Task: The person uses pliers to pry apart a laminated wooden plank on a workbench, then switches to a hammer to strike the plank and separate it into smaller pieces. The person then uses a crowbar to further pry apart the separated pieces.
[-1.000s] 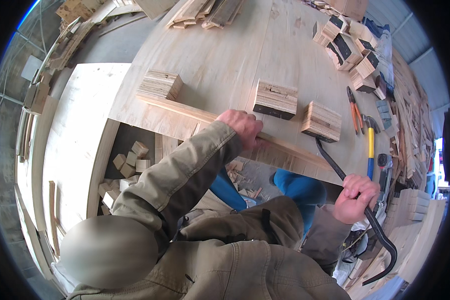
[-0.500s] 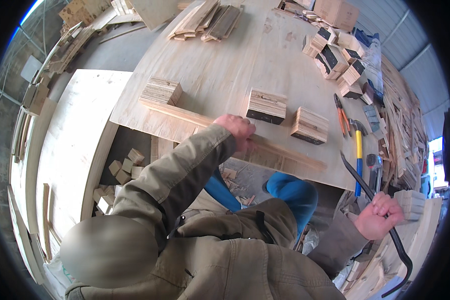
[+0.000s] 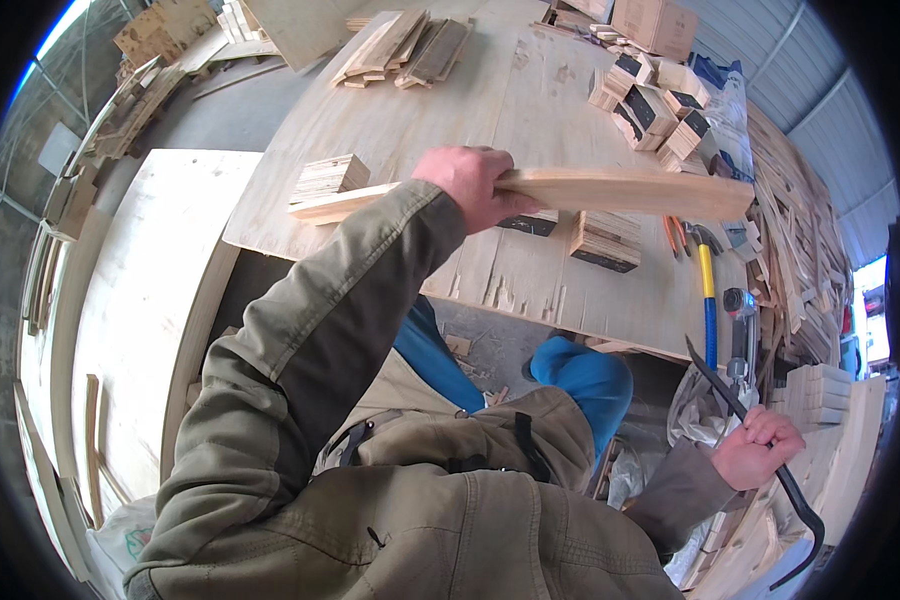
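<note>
My left hand (image 3: pixel 467 188) is closed around the middle of a long wooden board (image 3: pixel 630 192), held above the plywood tabletop (image 3: pixel 450 110). The board's left end passes in front of a layered wood block (image 3: pixel 328 178). Under its right part sit two more blocks: a dark-faced one (image 3: pixel 530 222), mostly hidden, and a striped one (image 3: pixel 607 240). Out to the right, past the table's edge, my right hand (image 3: pixel 758 448) grips a black pry bar (image 3: pixel 799 505). One end of the bar points up toward the table, and its hooked end hangs low.
Pliers with orange handles (image 3: pixel 677 236) and a hammer with a yellow and blue handle (image 3: pixel 708 290) lie at the table's right side. Several dark-faced blocks (image 3: pixel 650 110) are heaped at the far right. Thin boards (image 3: pixel 400 48) are stacked at the far left. A pale panel (image 3: pixel 150 300) stands left.
My left hand has lifted the board off the table's near edge, up and away from me, turning its broad face into view. My right hand keeps the pry bar, slightly lower.
</note>
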Demonstrator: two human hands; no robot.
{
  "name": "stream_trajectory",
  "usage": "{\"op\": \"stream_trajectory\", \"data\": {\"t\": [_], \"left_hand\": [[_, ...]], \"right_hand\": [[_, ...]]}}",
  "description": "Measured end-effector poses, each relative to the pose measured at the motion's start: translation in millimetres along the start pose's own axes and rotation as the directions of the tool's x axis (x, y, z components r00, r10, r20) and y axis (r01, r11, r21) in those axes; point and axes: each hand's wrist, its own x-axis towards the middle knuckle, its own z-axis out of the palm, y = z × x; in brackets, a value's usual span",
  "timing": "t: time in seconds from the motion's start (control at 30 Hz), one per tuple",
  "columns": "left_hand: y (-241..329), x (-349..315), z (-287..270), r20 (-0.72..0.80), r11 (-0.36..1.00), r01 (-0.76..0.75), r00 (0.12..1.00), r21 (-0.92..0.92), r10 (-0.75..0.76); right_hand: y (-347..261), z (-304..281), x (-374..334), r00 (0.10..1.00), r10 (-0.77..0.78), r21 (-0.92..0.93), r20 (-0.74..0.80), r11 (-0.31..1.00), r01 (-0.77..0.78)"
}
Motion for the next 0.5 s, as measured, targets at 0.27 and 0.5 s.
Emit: {"op": "stream_trajectory", "data": {"t": [0.27,0.5], "left_hand": [[33.9,-32.7,55.0,0.225,0.992,-0.124,0.967,0.019,0.116],[62.4,-23.7,99.1,0.336,0.989,-0.145,0.932,0.004,0.135]], "right_hand": [[-0.5,-12.0,-6.2,0.997,0.072,0.014,-0.030,0.997,-0.071],[-4.6,-26.3,-7.1,0.988,0.102,0.002,-0.118,0.995,-0.102]]}}
